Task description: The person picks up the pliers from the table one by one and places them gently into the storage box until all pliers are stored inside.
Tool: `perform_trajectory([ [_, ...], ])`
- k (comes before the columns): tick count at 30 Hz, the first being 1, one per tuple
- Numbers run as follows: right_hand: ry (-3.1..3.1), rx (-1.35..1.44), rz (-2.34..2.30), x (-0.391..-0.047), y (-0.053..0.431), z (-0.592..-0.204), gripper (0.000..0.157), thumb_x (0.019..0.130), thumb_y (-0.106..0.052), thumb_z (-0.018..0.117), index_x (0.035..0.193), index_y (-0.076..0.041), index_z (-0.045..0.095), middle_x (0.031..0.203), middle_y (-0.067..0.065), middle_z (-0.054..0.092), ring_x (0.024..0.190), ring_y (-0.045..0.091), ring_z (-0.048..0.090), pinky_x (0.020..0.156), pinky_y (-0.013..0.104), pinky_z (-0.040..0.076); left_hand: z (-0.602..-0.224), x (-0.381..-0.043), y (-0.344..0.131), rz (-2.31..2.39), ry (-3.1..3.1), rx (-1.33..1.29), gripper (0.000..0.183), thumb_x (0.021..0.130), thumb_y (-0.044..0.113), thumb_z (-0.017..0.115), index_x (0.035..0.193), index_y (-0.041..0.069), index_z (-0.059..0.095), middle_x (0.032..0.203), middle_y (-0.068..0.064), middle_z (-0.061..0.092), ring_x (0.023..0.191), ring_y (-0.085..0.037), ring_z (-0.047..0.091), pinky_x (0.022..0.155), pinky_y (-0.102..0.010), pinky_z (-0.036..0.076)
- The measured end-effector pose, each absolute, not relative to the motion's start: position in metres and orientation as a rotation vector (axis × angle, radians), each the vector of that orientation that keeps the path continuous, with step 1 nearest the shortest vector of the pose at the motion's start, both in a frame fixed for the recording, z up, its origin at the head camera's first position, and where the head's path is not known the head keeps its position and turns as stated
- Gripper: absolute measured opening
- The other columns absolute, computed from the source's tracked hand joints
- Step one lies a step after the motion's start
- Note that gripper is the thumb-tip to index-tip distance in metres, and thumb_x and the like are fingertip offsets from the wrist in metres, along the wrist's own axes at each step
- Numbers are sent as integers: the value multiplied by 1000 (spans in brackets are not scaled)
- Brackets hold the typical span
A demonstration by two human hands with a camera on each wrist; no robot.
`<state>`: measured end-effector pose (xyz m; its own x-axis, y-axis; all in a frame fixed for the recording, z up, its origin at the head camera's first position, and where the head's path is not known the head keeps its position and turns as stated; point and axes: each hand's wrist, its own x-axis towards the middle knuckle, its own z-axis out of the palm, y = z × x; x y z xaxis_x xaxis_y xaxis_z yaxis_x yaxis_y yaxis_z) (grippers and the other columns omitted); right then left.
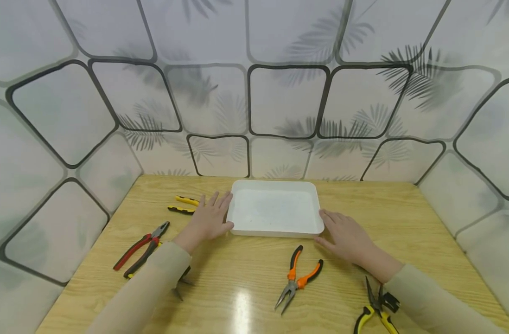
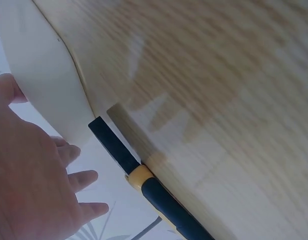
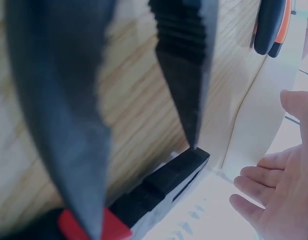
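A white rectangular tray [image 1: 275, 206] lies on the wooden table between the two hands. My left hand [image 1: 210, 219] rests at its left side, fingers spread and fairly straight. On the opposite side, my right hand [image 1: 347, 235] has its fingertips at the tray's near right corner. In the left wrist view, the fingers of the left hand [image 2: 34, 170] reach along the tray wall [image 2: 44, 70]. Extended fingers of the right hand [image 3: 284, 185] show beside the tray wall [image 3: 266, 110] in the right wrist view. Yellow-and-black pliers [image 1: 183, 210] are partly hidden behind the left hand.
Red-and-black pliers [image 1: 148, 246] lie left, with another pair's metal tips [image 1: 178, 291] partly under the left sleeve. Orange-and-black needle-nose pliers [image 1: 294, 283] sit before the tray. Yellow-handled pliers [image 1: 375, 306] lie near the right sleeve. Red-handled pliers [image 3: 159, 185] show under the right wrist. Patterned fabric walls surround the table.
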<state>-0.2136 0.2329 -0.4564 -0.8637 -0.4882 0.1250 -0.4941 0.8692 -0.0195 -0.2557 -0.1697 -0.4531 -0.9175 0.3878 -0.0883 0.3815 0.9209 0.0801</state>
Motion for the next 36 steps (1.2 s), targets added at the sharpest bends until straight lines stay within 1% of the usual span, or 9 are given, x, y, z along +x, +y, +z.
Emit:
perform_trajectory([
  [7,-2921,780,78,-212,232,-453,79,99,-44,72,153,8,49,152,27,57,133,47,60,108,61,50,-451,-259,-163,14,2963,542,87,104,48,50,169,1,16,176,-19,21,163,-43,21,129,-68,15],
  [11,-2922,781,68,-211,231,-451,78,99,-45,72,152,8,49,152,27,57,133,47,61,107,60,50,-451,-264,-158,-21,2972,497,85,104,46,50,168,-1,19,174,-22,25,163,-43,22,130,-65,18],
  [14,-2924,779,65,-212,232,-451,78,99,-44,71,152,8,49,152,27,57,132,47,61,107,60,51,-451,-268,-154,-46,2987,462,83,104,44,52,167,-1,23,172,-24,29,162,-43,26,129,-63,21],
  [18,-2923,778,71,-213,232,-452,78,98,-44,72,152,8,49,151,27,57,132,47,61,107,61,50,-452,-273,-150,-52,3004,423,80,103,42,55,164,-2,29,167,-26,37,157,-43,34,128,-62,26],
  [20,-2921,780,73,-213,233,-453,79,98,-44,72,152,8,49,151,27,57,132,47,61,107,60,50,-452,-275,-149,-56,3010,412,79,102,42,57,162,-3,31,163,-26,41,153,-43,38,127,-61,29],
  [23,-2916,788,69,-213,233,-455,79,98,-44,73,152,8,49,151,28,57,131,48,61,107,60,51,-453,-276,-148,-56,3008,396,78,101,42,59,160,-4,34,160,-27,43,151,-43,41,126,-59,31],
  [28,-2918,790,67,-212,233,-455,79,98,-44,73,152,9,49,151,28,57,131,48,61,107,61,51,-455,-278,-147,-76,2987,384,78,101,42,60,159,-4,34,159,-27,43,149,-43,41,125,-59,33],
  [34,-2927,806,69,-212,234,-454,80,99,-43,71,154,9,46,153,28,55,135,48,59,110,61,48,-454,-279,-146,-117,2973,395,78,102,41,58,160,-3,32,160,-26,43,149,-41,41,123,-57,34],
  [36,-2915,841,67,-214,236,-455,80,100,-43,70,154,10,45,154,29,54,136,48,57,111,61,47,-453,-277,-146,-118,2980,398,76,101,41,58,158,-4,34,158,-26,44,147,-41,42,122,-57,36],
])
